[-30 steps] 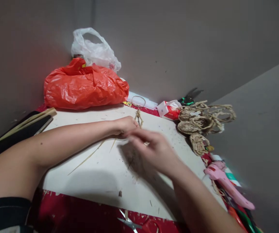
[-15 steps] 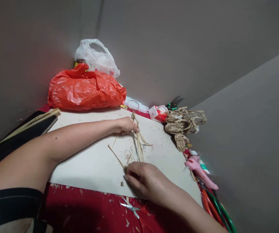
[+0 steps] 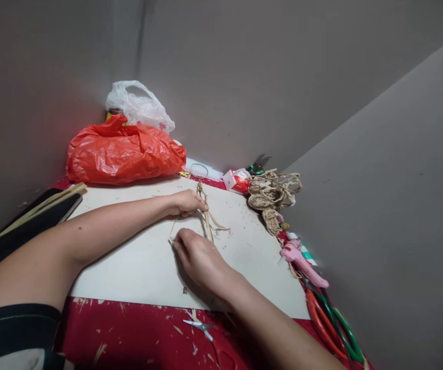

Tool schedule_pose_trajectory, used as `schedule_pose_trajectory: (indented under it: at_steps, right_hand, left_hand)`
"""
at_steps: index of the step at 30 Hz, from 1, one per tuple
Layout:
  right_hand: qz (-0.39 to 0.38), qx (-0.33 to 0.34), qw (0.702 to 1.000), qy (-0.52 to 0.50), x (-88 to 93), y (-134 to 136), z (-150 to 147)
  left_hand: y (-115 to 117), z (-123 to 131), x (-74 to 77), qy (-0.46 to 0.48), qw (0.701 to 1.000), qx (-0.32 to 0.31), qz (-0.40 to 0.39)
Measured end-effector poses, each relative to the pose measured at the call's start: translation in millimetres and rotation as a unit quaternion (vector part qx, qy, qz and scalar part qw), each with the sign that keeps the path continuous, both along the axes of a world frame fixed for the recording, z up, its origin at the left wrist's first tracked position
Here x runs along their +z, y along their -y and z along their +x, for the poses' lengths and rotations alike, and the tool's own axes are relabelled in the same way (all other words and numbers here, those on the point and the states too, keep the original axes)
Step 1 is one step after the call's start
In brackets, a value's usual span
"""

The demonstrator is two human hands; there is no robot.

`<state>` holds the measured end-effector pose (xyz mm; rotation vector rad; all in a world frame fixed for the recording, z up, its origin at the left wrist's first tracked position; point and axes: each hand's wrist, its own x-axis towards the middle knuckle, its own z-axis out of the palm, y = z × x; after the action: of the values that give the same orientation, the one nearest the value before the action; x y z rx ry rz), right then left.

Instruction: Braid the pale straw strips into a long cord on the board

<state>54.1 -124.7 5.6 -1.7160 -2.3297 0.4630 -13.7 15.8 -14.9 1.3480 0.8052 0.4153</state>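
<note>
My left hand (image 3: 190, 202) is closed on a bundle of dry, straw-coloured plant strips (image 3: 207, 226) over the white board. A knotted or twisted section (image 3: 200, 189) of the bundle sticks out above the fingers, and loose strips hang below them. My right hand (image 3: 201, 262), lower and nearer to me, has thumb and fingers pinched together at the end of a thin strip (image 3: 172, 235) that runs up toward my left hand. Part of the bundle is hidden behind my right hand. Scissors (image 3: 200, 325) with red handles lie on the red cloth near the board's front edge.
Around the white board (image 3: 121, 267) lie a red plastic bag (image 3: 124, 154), a white bag (image 3: 140, 105), a tissue box (image 3: 236, 181), coiled straw cord (image 3: 269, 192), a pink glue gun (image 3: 304, 264) and red-handled and green-handled tools (image 3: 325, 324). A black tablet-like slab (image 3: 32, 226) is at left.
My right hand has moved up and left, closer to my left hand, to the thin strip's end. My left hand keeps its hold on the bundle. The whole view has shifted slightly.
</note>
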Motion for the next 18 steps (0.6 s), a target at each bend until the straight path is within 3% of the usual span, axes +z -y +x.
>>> schedule_pose_trajectory:
  at_steps: [3,7,11,14,18]
  right_hand:
    - [-0.02,-0.077,0.979,-0.189,13.7,-3.4,41.2]
    - [-0.025,-0.178,0.906,-0.384,16.5,-26.6,84.9]
    - [-0.048,-0.193,0.85,-0.489,-7.1,-52.6,89.5]
    - [-0.063,-0.182,0.837,-0.512,-20.7,-60.3,83.3]
    - [-0.037,-0.145,0.83,-0.537,-23.6,-58.6,82.5]
  left_hand:
    - [1.3,-0.4,3.0,0.007,1.0,-0.004,-0.013]
    - [2.3,-1.7,4.4,0.005,1.0,0.001,-0.016]
    - [3.0,-3.9,3.5,0.015,1.0,-0.001,-0.004]
    - [4.6,-5.4,4.3,0.015,1.0,-0.008,0.011]
    - [8.5,-5.8,8.6,0.006,0.999,-0.013,0.033]
